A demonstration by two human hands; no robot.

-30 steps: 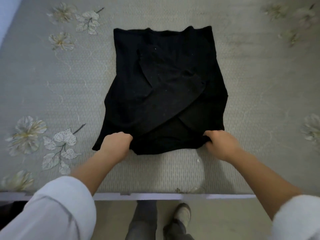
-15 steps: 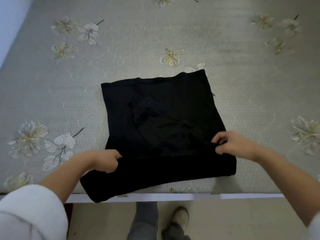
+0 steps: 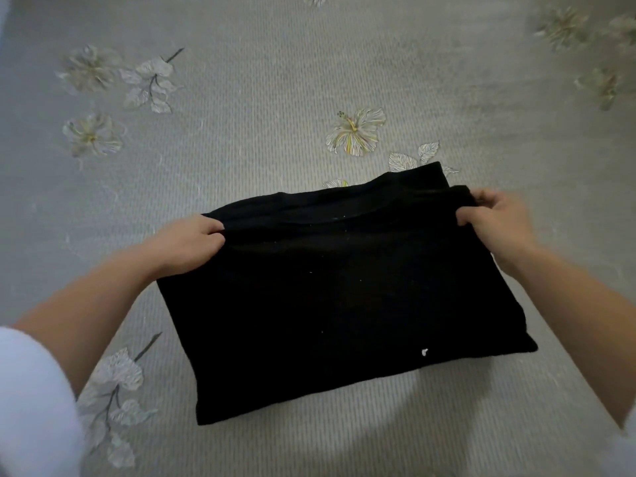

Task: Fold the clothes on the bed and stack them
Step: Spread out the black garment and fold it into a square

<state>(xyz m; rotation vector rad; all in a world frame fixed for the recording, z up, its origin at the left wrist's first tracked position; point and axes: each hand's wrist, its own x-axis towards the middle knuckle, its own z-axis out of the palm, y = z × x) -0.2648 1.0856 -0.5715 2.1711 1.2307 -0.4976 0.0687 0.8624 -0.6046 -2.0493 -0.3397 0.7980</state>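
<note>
A black garment (image 3: 337, 304) lies folded in half on the grey flowered bed cover (image 3: 261, 125), forming a wide rectangle. Its folded-over upper layer ends just short of the far edge. My left hand (image 3: 191, 244) pinches the left far corner of that upper layer. My right hand (image 3: 495, 218) pinches the right far corner. A small white speck sits near the garment's near right part. No other clothes are in view.
The bed cover stretches on all sides of the garment, with printed flowers such as one (image 3: 356, 132) just beyond its far edge. My white sleeve (image 3: 31, 401) fills the lower left corner.
Both hands have carried the garment's near hem up and away from me, laying it over the far half. The garment now lies as a shorter, doubled rectangle; the bed edge has left view.
</note>
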